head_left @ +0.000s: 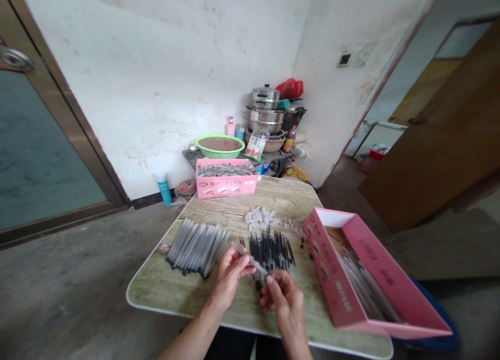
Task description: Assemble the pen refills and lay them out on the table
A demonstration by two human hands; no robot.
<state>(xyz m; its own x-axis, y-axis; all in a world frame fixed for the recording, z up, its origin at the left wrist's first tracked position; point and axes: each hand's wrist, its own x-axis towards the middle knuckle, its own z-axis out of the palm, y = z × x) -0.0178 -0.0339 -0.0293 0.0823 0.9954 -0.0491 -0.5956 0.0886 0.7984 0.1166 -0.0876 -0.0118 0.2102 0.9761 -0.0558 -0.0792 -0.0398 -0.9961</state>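
- Head view: a slim translucent plastic tube [257, 266] is held above the near half of a wood-patterned table with a white edge [164, 293], slanted down from left to right.
- Its upper end is pinched between the thumb and fingers of the bare left hand [227, 277].
- Its lower end is gripped by the thumb and curled fingers of the bare right hand [284, 292]; the exact contact there is partly hidden.
- Hands are held near each other, bridged by the tube.
- Left of the left hand, a row of greyish translucent tubes with dark ends [198, 245] is laid side by side on the table.
- Just past the fingers, a cluster of slim black rods [272, 249] is spread, partly covered by the hands.
- Beyond the rods, small whitish pieces [260, 216] are heaped loosely.
- At the far edge, a pink printed cardboard box [226, 189] is seen filled with similar tubes.
- At the right, an open pink cardboard carton [334, 276] is set at a slant, more tubes contained, its outer side extended past the table's edge.
- Behind the table, a round light-green basin [219, 153] and stacked steel pots [266, 118] are set against the wall.
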